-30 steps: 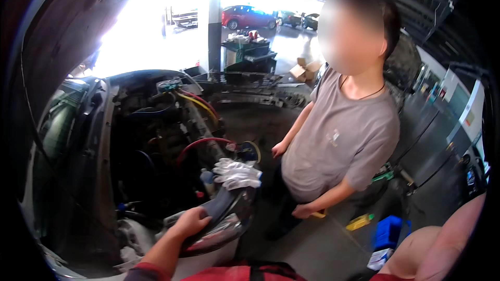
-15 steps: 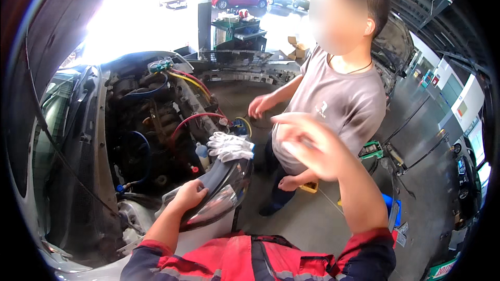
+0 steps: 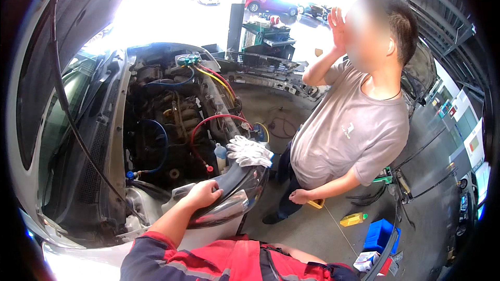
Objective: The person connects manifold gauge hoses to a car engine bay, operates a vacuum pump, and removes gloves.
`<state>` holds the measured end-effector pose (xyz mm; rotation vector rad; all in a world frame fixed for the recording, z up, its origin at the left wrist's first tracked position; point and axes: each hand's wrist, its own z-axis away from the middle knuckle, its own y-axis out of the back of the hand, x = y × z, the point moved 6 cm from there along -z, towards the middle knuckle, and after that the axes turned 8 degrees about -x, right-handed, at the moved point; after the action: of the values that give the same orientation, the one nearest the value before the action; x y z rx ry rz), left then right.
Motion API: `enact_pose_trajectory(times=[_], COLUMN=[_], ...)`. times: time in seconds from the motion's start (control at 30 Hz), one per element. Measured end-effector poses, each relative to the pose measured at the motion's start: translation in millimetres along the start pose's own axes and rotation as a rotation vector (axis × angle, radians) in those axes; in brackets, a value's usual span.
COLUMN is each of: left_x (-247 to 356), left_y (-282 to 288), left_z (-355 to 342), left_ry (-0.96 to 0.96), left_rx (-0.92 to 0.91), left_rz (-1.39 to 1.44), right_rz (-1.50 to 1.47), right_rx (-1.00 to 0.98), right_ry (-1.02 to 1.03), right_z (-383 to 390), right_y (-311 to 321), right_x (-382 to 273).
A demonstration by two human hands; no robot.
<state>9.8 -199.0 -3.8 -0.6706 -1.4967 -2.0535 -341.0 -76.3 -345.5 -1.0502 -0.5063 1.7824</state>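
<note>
My left hand (image 3: 204,194) has its fingers curled over the edge of a black trim strip (image 3: 233,178) that lies along the top of the headlight (image 3: 229,205). A pair of white work gloves (image 3: 249,151) rests at the far end of that strip. Only a bit of my right forearm (image 3: 297,254) shows at the lower edge; the hand itself is out of the picture. Left of the headlight lies the car's open engine bay (image 3: 174,119). A red hose (image 3: 200,127) and a blue hose (image 3: 164,143) run across it, and a green gauge manifold (image 3: 188,60) sits at its far side.
A co-worker in a grey-brown T-shirt (image 3: 354,130) stands close by on the right. On the floor are a yellow bottle (image 3: 353,219) and a blue bin (image 3: 379,237). A green tool cart (image 3: 268,36) stands farther back. The raised hood (image 3: 67,36) hangs at the left.
My right hand, raised in front of the co-worker before, has dropped out of view. The co-worker has lifted a hand toward their head. My left hand stays on the black strip.
</note>
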Motion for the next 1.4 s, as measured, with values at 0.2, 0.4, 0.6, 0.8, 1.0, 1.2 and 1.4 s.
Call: enact_pose_trajectory(times=[0.2,0.4,0.6,0.8,1.0,1.2,1.4], left_x=[-5,-4,0,-6,-3,-2,0], left_y=[-4,-4,-1,-3,-6,-7,-6], left_z=[-7,-2,-1,3,-5,-4,-4], left_ry=[-0.029,-0.014,-0.033,-0.062,-0.097,-0.05,-0.034], left_rx=[0.021,0.021,0.06,0.09,0.096,0.044,0.046], left_rz=[-0.038,-0.05,-0.047,-0.016,-0.024,-0.005,-0.032], right_rz=[1.139,1.145,1.096,1.467,1.042,0.845,1.289], right_rx=[0.275,0.341,0.417,0.599,0.89,0.888,0.642], right_ry=[-0.364,-0.313,-0.112,-0.308,0.073,0.025,-0.093], right_z=[60,54,29,54,85,107,71], right_y=[-9,17,52,17,37,-8,-9], right_x=[-64,-46,-19,-59,-69,-84,-75])
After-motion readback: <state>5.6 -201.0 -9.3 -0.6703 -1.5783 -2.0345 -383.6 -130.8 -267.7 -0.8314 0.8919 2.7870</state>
